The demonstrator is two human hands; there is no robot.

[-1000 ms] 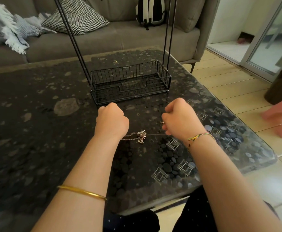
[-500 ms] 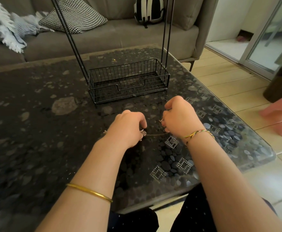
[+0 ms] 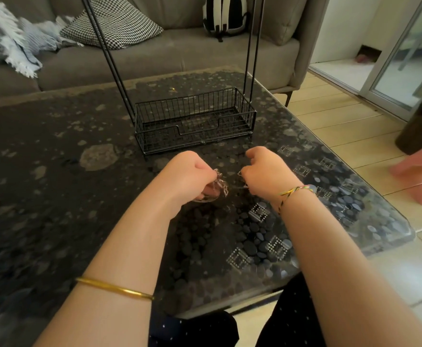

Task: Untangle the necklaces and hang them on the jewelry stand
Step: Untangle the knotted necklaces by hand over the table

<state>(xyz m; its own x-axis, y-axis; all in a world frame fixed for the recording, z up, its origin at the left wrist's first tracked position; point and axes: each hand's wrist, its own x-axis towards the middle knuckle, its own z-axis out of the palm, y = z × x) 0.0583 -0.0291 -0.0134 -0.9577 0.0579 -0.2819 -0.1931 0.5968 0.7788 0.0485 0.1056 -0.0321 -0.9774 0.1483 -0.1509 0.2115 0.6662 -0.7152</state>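
From the head view, I have the left hand (image 3: 187, 176) curled round the bunched necklaces (image 3: 221, 185) just above the table (image 3: 54, 171). At its 3 o'clock, the right hand (image 3: 265, 174) pinches a strand leading out of the clump. The jewelry stand (image 3: 194, 121) waits at 12 o'clock, its top out of frame. I judge this the untangling step; next I'd ease the strands apart gently, never yanking.

No readable text, label or number shows anywhere
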